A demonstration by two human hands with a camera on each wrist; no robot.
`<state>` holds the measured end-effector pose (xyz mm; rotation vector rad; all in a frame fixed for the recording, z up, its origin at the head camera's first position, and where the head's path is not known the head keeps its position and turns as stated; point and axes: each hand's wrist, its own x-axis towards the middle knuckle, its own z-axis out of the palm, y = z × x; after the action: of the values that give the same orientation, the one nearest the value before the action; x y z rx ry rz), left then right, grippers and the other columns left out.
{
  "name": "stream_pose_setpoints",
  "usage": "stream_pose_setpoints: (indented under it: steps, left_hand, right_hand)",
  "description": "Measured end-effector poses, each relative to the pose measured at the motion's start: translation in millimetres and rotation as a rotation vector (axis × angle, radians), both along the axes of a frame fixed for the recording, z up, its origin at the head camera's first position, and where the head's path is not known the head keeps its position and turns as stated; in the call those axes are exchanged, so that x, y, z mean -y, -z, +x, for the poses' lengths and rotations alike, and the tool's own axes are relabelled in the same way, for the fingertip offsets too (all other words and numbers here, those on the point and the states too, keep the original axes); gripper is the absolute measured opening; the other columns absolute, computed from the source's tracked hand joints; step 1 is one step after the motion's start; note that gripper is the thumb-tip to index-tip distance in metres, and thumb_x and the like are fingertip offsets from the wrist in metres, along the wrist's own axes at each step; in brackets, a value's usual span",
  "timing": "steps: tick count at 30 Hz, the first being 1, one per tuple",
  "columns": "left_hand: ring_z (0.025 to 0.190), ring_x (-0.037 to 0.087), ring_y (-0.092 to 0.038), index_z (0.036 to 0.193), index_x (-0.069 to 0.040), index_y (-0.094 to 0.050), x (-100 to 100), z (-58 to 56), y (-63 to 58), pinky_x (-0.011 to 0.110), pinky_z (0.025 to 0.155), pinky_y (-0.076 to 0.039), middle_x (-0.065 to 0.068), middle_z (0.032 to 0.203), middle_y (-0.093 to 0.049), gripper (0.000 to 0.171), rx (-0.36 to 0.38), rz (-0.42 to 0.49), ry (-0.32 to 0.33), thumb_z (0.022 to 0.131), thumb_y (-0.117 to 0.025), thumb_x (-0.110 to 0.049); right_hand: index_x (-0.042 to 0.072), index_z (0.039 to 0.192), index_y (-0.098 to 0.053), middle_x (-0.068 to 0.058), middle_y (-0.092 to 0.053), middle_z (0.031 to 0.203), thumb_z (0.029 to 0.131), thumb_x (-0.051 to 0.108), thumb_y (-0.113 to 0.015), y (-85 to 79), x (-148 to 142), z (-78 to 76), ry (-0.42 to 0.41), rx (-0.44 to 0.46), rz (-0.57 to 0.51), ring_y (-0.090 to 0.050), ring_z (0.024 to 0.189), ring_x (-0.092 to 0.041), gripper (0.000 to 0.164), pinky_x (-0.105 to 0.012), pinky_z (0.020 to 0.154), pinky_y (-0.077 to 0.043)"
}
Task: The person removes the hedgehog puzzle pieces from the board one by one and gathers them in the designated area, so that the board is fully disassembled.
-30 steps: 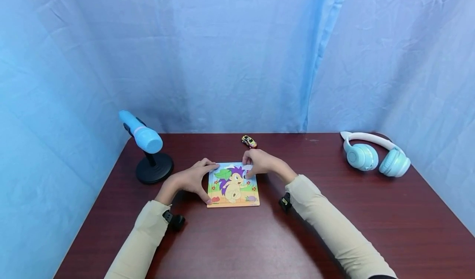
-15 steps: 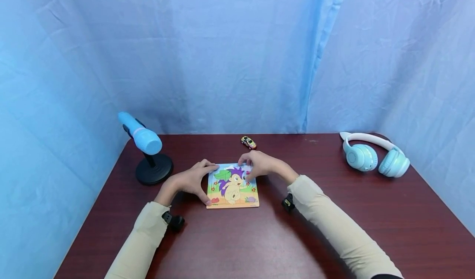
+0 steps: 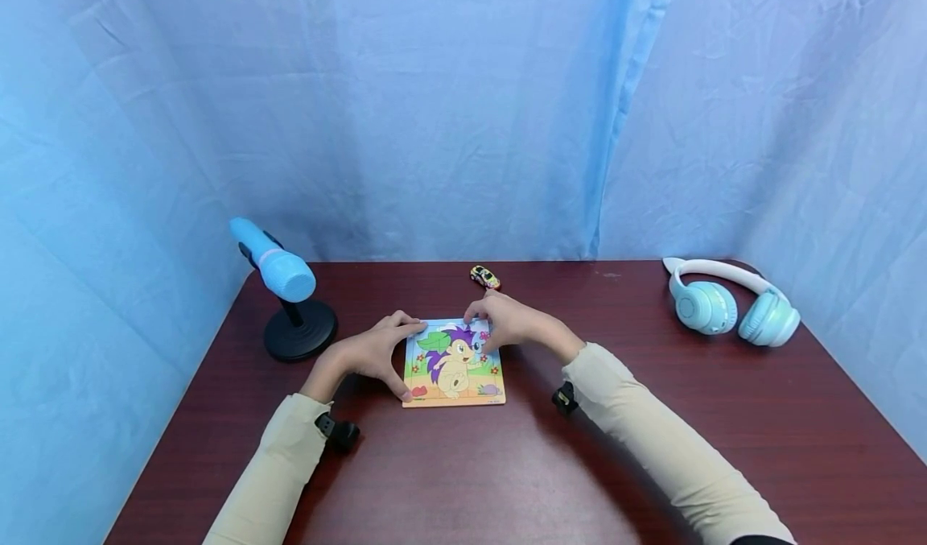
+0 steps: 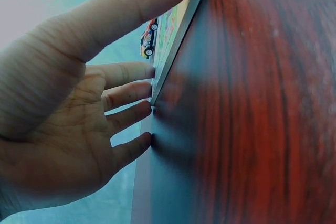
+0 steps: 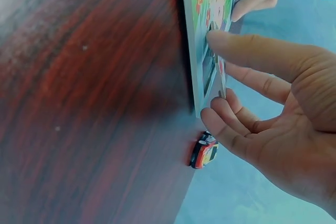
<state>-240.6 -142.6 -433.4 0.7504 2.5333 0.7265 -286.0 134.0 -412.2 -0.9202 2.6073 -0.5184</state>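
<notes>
One tilted piece [image 5: 222,80], pinched in our right grip [image 3: 507,321] at the puzzle [image 3: 452,402]'s far-right corner, could jam if our outspread left grip [image 3: 372,352] slips.

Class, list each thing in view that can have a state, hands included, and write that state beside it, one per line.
Puzzle board: lying flat, one corner slot uncovered
Puzzle piece: tilted, not seated flat
Left hand: spread, touching the board's left side
Right hand: pinching the piece
Microphone: slanted, on its stand
Toy car: upright on its wheels
Headphones: unworn, lying down
</notes>
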Motion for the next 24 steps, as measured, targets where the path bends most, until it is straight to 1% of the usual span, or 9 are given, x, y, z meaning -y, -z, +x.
stream_pose_setpoints:
  steps: [3,7,11,14,17,19,24]
  left_hand:
    - [0.138,0.033,-0.035,0.16,-0.006,-0.033,0,-0.1,0.3,0.053,0.115,-0.04,0.014,0.15,-0.036,0.116,0.001,0.005,0.0,0.067,-0.096,-0.035]
    - [0.138,0.033,-0.035,0.159,-0.005,-0.033,0,-0.2,0.4,0.054,0.114,-0.041,0.014,0.15,-0.036,0.115,0.0,0.006,0.0,0.068,-0.096,-0.035]
    - [0.138,0.033,-0.035,0.16,-0.006,-0.032,0,-0.1,0.5,0.054,0.114,-0.041,0.014,0.15,-0.036,0.116,0.001,0.002,-0.002,0.068,-0.096,-0.035]
    - [0.137,0.033,-0.036,0.159,-0.006,-0.033,0,-0.6,1.2,0.053,0.114,-0.042,0.014,0.149,-0.037,0.116,-0.003,0.003,-0.002,0.067,-0.096,-0.035]
    - [0.137,0.032,-0.036,0.159,-0.006,-0.033,-1,-0.3,1.1,0.053,0.113,-0.042,0.013,0.148,-0.037,0.116,-0.006,0.006,0.0,0.067,-0.096,-0.035]
    - [0.137,0.032,-0.036,0.159,-0.006,-0.033,-1,-0.3,1.0,0.052,0.113,-0.042,0.013,0.148,-0.037,0.115,0.0,0.015,0.001,0.067,-0.096,-0.035]
    - [0.139,0.034,-0.034,0.16,-0.005,-0.032,1,-0.2,0.3,0.052,0.112,-0.043,0.015,0.148,-0.036,0.114,0.013,0.036,0.015,0.069,-0.096,-0.032]
  right_hand:
    - [0.003,0.126,-0.07,-0.015,-0.061,0.116,0.08,0.005,-0.082,0.0,1,0.7,-0.01,-0.032,0.017,-0.048,0.102,-0.022,0.048,-0.033,0.083,-0.048]
    - [0.004,0.126,-0.07,-0.013,-0.057,0.113,0.082,0.003,-0.078,2.1,1,1.3,0.004,-0.044,0.029,-0.044,0.101,-0.022,0.045,-0.031,0.081,-0.044]
    - [0.004,0.126,-0.071,-0.012,-0.056,0.111,0.082,0.003,-0.078,2.9,-2,3.0,0.002,-0.069,0.005,-0.042,0.102,-0.024,0.045,-0.034,0.084,-0.042]
    - [0.005,0.127,-0.071,-0.012,-0.057,0.115,0.083,0.005,-0.079,4.4,-8,2.4,-0.002,-0.09,-0.023,-0.043,0.105,-0.025,0.044,-0.037,0.088,-0.043]
    - [0.007,0.127,-0.071,-0.013,-0.058,0.12,0.085,0.006,-0.08,5.0,-18,0.8,-0.003,-0.102,-0.051,-0.044,0.108,-0.026,0.044,-0.04,0.09,-0.045]
    - [0.007,0.126,-0.072,-0.014,-0.06,0.12,0.083,0.005,-0.08,4.9,-28,-0.4,-0.011,-0.128,-0.066,-0.046,0.11,-0.027,0.044,-0.042,0.092,-0.045]
    - [0.007,0.126,-0.072,-0.015,-0.061,0.119,0.082,0.001,-0.08,4.6,-62,-2.1,0.01,-0.173,-0.087,-0.05,0.111,-0.029,0.045,-0.045,0.093,-0.046]
